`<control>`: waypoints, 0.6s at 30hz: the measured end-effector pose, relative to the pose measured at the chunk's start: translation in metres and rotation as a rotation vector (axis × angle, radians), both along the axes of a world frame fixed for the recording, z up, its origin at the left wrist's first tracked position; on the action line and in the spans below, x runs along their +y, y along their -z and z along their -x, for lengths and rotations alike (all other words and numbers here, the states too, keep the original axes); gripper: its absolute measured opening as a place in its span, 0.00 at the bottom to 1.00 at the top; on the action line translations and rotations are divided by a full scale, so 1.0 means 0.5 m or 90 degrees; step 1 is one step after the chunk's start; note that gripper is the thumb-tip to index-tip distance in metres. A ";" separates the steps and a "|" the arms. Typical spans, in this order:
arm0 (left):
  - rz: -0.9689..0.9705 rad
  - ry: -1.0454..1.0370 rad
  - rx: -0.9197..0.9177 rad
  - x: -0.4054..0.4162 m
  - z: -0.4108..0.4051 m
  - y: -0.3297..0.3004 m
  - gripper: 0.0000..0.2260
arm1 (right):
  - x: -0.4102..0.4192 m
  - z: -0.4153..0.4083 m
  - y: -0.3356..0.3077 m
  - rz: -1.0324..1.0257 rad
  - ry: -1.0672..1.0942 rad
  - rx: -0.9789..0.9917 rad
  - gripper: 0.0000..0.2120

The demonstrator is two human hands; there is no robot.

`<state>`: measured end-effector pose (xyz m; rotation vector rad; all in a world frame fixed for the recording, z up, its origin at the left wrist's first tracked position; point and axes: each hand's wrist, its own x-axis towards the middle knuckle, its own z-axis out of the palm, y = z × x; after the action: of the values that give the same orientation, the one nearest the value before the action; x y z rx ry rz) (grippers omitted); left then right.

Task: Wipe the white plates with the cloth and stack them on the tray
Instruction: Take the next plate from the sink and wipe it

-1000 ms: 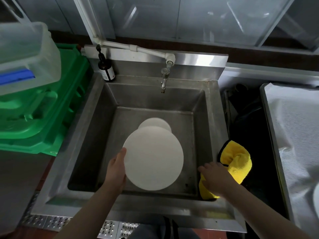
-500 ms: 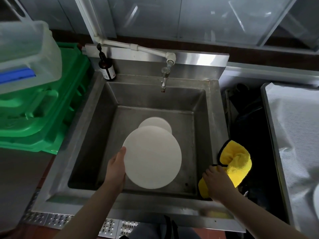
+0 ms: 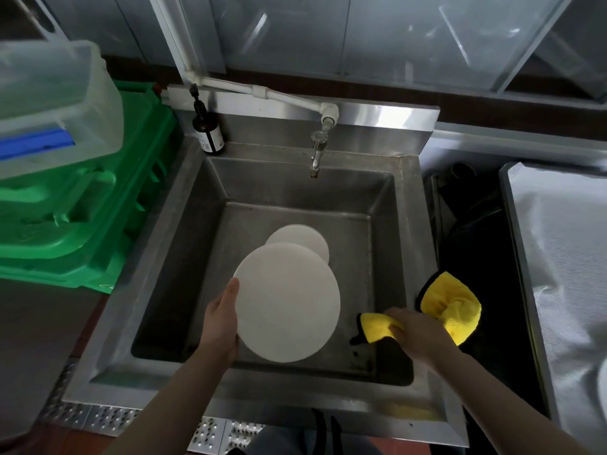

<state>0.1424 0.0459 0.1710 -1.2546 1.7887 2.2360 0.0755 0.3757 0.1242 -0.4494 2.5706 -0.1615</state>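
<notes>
Since the earlier frame, the right hand (image 3: 418,334) has drawn one end of the yellow cloth (image 3: 451,307) off the sink (image 3: 412,208) rim and over the basin, fingers curled round it. Left hand (image 3: 220,323) grips the white plate (image 3: 287,302) by its edge, above the basin. Second plate (image 3: 300,238) lies on the sink floor behind. Tray (image 3: 525,257) sits to the right.

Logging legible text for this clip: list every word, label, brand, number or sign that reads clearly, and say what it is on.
No text can be read in this frame.
Dark pump bottle at the sink's back left corner: it carries a white label with print, too small and blurred to read.
Green crates, clear bin, white plate, yellow cloth: no markings visible.
</notes>
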 end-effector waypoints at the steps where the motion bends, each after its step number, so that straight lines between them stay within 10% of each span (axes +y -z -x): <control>1: 0.002 -0.004 -0.005 -0.002 0.001 0.000 0.10 | 0.004 0.002 -0.010 0.039 0.026 0.002 0.16; 18: 0.035 0.044 0.038 -0.007 0.035 -0.041 0.12 | -0.064 0.016 -0.213 0.485 0.133 0.155 0.22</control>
<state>0.1249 0.0424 0.1916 -1.1272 1.8959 2.2257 0.0673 0.3438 0.2308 -0.4828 2.7109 -1.2503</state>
